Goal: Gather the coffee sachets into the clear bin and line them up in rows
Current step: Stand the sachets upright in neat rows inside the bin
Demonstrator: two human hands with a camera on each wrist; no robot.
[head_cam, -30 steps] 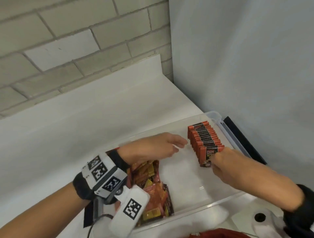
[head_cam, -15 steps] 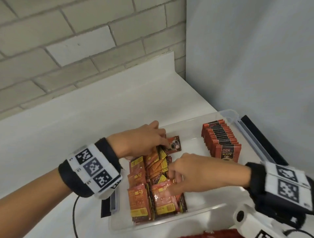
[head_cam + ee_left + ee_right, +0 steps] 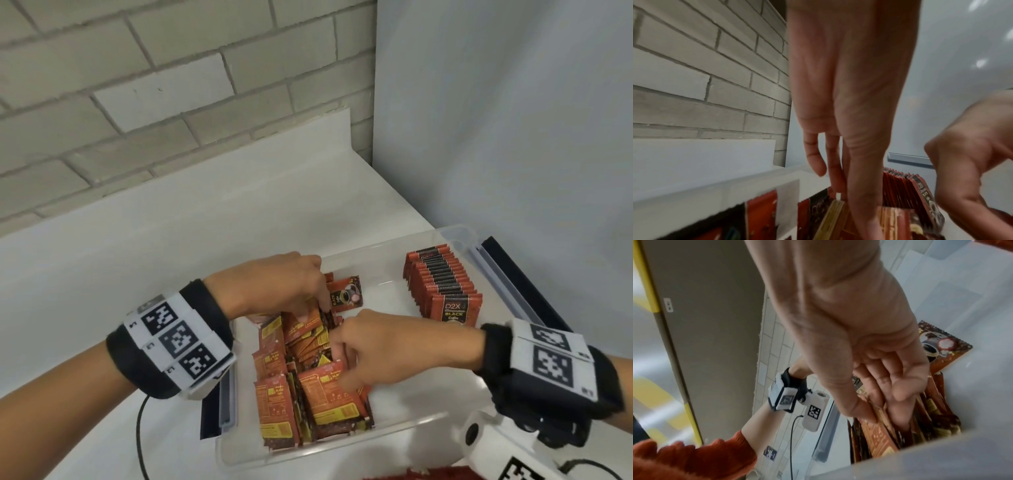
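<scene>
Both hands in bin (image 3: 342, 442). Left hand (image 3: 274, 284) pinches loose packets (image 3: 308, 377) at bin's left end; right hand (image 3: 370, 353) fingers curled into same pile. Neat row (image 3: 442, 291) at right end. Tip: square up edges b4 lifting.

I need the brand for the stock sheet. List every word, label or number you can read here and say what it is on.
"D2X" over "BLACK" and "Coffee": front sachet of the upright row.
"BLACK": the sachet lying flat beside the left hand.
Loose pile of sachets: yellow label panels, print too small to read.
Wristband squares: black-and-white code patterns, no readable words.
</scene>
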